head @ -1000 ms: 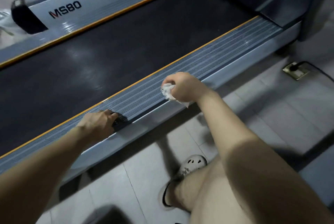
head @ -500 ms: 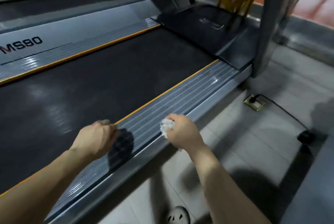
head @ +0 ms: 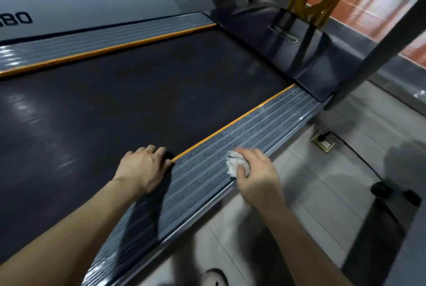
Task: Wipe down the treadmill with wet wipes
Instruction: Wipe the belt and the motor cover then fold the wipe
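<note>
The treadmill fills the view, with a black belt [head: 129,110] and a ribbed grey side rail [head: 249,133] edged in orange. My right hand [head: 255,175] grips a crumpled white wet wipe [head: 235,163] and holds it down on the near rail. My left hand [head: 145,168] rests on the belt's edge beside the orange strip, its fingertips curled over something small and dark that I cannot make out.
The black motor cover [head: 288,38] and a grey upright post [head: 378,55] stand at the rail's far end. A floor socket [head: 322,143] with a plugged black cable lies on the grey tiles to the right. A shoe [head: 214,277] shows at the bottom.
My view has swung toward the treadmill's front end. My right hand has kept the wipe on the side rail, and my left hand has shifted from the rail onto the belt's edge.
</note>
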{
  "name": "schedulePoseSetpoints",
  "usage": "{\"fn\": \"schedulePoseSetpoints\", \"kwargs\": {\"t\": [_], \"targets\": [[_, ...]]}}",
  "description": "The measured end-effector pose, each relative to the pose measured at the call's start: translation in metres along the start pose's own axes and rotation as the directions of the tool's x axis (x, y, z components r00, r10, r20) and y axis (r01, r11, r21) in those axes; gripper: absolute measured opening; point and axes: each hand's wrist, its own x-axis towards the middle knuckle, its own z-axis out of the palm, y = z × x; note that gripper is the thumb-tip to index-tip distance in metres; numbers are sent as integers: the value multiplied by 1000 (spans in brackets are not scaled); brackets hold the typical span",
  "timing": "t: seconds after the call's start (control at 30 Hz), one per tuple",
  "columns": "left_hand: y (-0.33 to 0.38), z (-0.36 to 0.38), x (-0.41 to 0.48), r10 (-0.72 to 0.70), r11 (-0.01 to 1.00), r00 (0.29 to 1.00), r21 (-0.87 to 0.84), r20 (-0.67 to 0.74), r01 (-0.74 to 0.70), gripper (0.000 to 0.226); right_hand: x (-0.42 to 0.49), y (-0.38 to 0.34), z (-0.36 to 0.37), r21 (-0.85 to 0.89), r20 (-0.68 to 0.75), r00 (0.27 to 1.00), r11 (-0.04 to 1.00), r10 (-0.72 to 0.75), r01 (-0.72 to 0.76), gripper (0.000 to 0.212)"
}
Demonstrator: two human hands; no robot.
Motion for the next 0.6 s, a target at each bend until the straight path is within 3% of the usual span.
{"fn": "schedulePoseSetpoints", "kwargs": {"t": [0.13, 0.27, 0.43, 0.5, 0.6], "targets": [[-14, 2, -25, 86, 995, 996, 42, 11, -86, 45, -7, -6, 12, -68, 30, 996, 994, -88, 90, 36], [-37, -21, -62, 61, 997, 994, 49, 96, -65, 39, -31, -38, 24, -4, 17, 1000, 1000, -8, 8, 29], [-55, -83, -133, 95, 994, 980, 33, 175, -102, 28, -77, -96, 30, -60, 184, 977, 994, 105, -95, 40], [-75, -110, -148, 130, 989, 979, 48, 159, -139, 24, -73, -122, 36, -137, 244, 967, 990, 74, -42, 38], [-105, -129, -160, 242, 965, 958, 61, 155, -253, 26, -65, -158, 50, -228, 166, 985, 970, -51, 88, 38]]}}
